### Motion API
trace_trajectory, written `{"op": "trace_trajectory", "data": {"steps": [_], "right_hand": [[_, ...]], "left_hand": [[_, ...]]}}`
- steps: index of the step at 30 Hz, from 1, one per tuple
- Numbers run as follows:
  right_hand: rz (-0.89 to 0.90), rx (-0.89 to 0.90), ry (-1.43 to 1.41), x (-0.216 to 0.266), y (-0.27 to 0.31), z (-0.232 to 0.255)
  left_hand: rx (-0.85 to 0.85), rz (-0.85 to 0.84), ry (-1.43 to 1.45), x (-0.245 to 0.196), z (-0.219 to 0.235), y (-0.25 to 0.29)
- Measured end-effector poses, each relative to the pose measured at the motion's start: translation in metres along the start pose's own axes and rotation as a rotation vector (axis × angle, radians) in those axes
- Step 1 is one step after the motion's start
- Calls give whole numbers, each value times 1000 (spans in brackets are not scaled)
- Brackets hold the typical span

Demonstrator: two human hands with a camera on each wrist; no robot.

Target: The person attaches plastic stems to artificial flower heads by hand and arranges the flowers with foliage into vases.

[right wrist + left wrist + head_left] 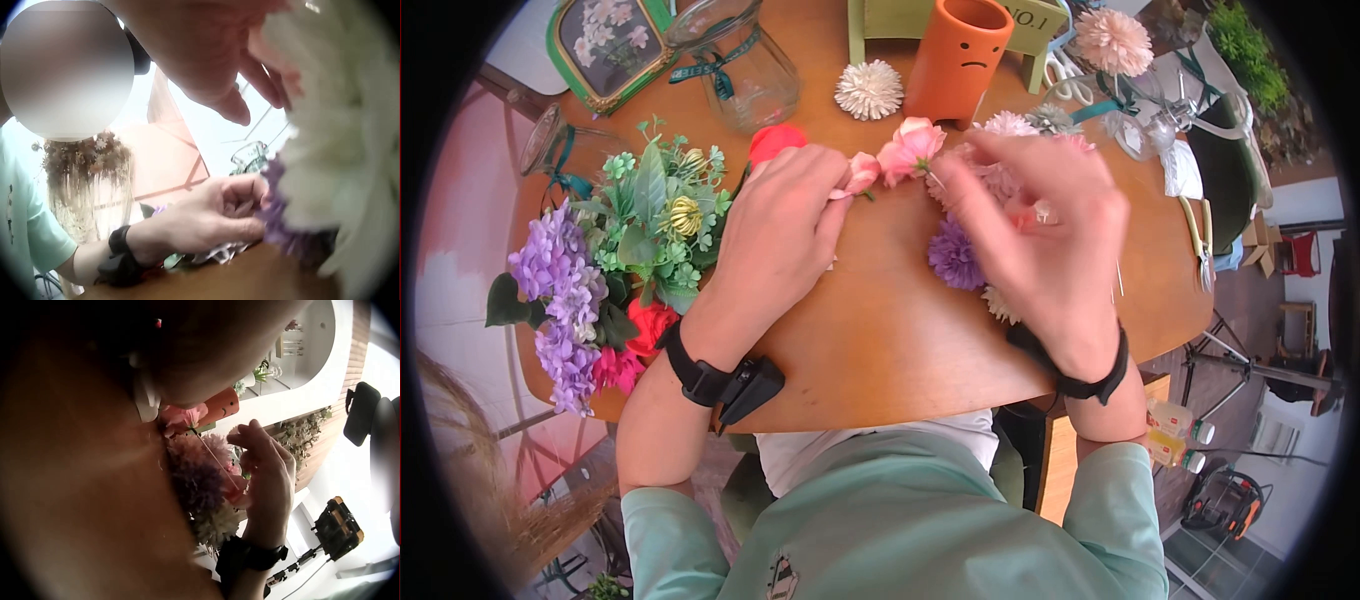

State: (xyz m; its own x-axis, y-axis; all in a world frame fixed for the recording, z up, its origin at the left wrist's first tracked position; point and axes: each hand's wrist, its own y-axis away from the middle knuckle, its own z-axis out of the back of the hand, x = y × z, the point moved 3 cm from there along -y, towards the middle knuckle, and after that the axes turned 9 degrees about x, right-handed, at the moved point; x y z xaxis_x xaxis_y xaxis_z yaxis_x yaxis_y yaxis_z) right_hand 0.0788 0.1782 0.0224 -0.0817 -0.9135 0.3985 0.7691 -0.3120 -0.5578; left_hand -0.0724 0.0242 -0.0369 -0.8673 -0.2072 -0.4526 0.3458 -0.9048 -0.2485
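In the head view my left hand (790,215) is curled, with its thumb and fingertips at a small pink flower bud (862,174). Something small and pale shows between the fingertips; I cannot tell what it is. Right beside the bud lies an open pink flower (910,150), its thin stem (215,459) slanting toward my right hand in the left wrist view. My right hand (1050,225) is blurred, its fingers spread and bent above the pale pink flowers (998,180) and a purple flower (956,253). A red flower (776,143) shows behind the left hand.
Purple hydrangea (565,280) and green foliage (650,195) are piled at the left. Behind stand a glass vase (755,85), an orange sad-face cup (958,60) and a white pompom flower (868,90). Pliers (1200,240) lie near the right edge.
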Motion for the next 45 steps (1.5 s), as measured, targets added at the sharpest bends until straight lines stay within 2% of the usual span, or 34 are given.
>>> {"op": "trace_trajectory", "data": {"steps": [1, 4, 6, 7, 8, 9, 11, 13, 14, 16, 20, 23, 25, 28, 30, 32, 33, 34, 35, 36, 37, 39, 41, 43, 45], "right_hand": [[26, -100, -43, -5, -2, 10], [-368, -78, -253, -62, -10, 55], [-525, 167, 24, -117, -6, 94], [-528, 165, 29, -138, 0, 105], [-551, 355, 92, -159, 11, 105], [-574, 544, 153, -163, 18, 99], [-565, 609, 77, -163, 29, 91], [-693, 820, 128, -158, 29, 81], [-686, 866, 121, -156, 27, 78], [-731, 854, 57, -156, 27, 75], [-771, 797, -57, -156, 30, 76], [-807, 809, -122, -156, 31, 77], [-809, 790, -152, -156, 32, 80], [-816, 772, -191, -157, 33, 83], [-816, 772, -200, -162, 35, 85], [-748, 662, -266, -172, 36, 90], [-747, 663, -267, -169, 35, 91], [-713, 538, -350, -162, 30, 97], [-674, 412, -431, -155, 25, 103], [-633, 330, -531, -150, 23, 105], [-619, 338, -542, -145, 22, 102], [-438, 97, -687, -130, 14, 98], [-377, 86, -740, -101, 6, 88], [-244, 184, -704, -58, -2, 72], [-283, 374, -695, -19, -7, 59]], "left_hand": [[1, -7, 6, 1, 0, 0], [22, -8, -18, 2, 0, 1], [3, -35, -27, 2, 1, 1], [3, -40, -22, 1, 2, 1], [-62, -33, 1, -1, 4, 1], [-126, -26, 24, -2, 6, 2], [-167, -28, 46, -4, 10, 2], [-210, -23, 66, -6, 12, 2], [-256, -4, 128, -6, 14, 3], [-324, 10, 198, -5, 16, 4], [-321, 59, 270, -6, 18, 5], [-361, 14, 291, -6, 19, 4], [-421, -87, 301, -5, 21, 3], [-425, -58, 433, -3, 18, 4], [-426, -69, 422, -1, 18, 4], [-429, -79, 408, -2, 17, 5], [-408, -53, 558, -3, 16, 5], [-386, -24, 706, -3, 15, 5], [-390, -22, 702, -5, 17, 6], [-303, -1, 867, -6, 17, 6], [-219, 23, 1023, -6, 18, 8], [-180, 14, 1096, -4, 18, 8], [-128, -6, 1186, -4, 18, 5], [-132, 28, 1311, -5, 16, 3], [-103, 42, 1312, -1, 16, 3]]}}
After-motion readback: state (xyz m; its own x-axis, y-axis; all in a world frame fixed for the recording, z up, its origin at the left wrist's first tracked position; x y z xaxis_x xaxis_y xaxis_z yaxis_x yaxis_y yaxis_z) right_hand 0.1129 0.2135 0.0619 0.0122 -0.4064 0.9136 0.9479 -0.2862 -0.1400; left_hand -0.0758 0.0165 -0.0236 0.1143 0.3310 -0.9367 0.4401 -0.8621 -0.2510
